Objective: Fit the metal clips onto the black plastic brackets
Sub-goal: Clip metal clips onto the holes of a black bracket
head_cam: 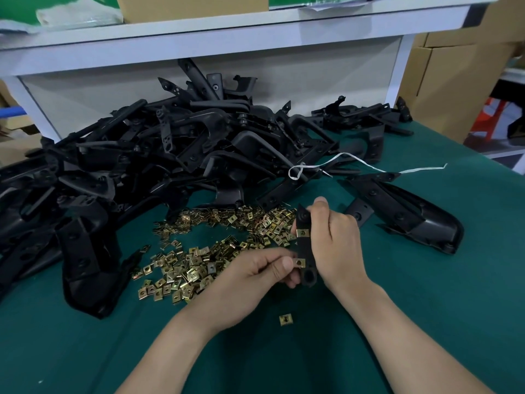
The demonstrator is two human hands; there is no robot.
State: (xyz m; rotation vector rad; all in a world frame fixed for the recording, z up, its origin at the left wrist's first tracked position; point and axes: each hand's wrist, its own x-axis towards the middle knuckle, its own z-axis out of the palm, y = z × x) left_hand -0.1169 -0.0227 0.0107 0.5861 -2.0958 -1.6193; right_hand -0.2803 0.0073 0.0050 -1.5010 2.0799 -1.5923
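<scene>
My right fingers (321, 204) grip the long black plastic bracket (304, 248), pointing away from me, while my left fingers (285, 263) pinch a brass metal clip (299, 262) at its near end.

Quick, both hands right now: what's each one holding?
Left hand: pinches a metal clip at the black bracket.
Right hand: grips that bracket.

One wide-angle view looks from the person's head, forward and down onto the green table (426, 322). It sits close over the left hand (250, 280) and right hand (335, 243). The heap of black brackets (170, 155) fills the far left. The far shelf (199, 32) looks bowed, perhaps by the lens.
</scene>
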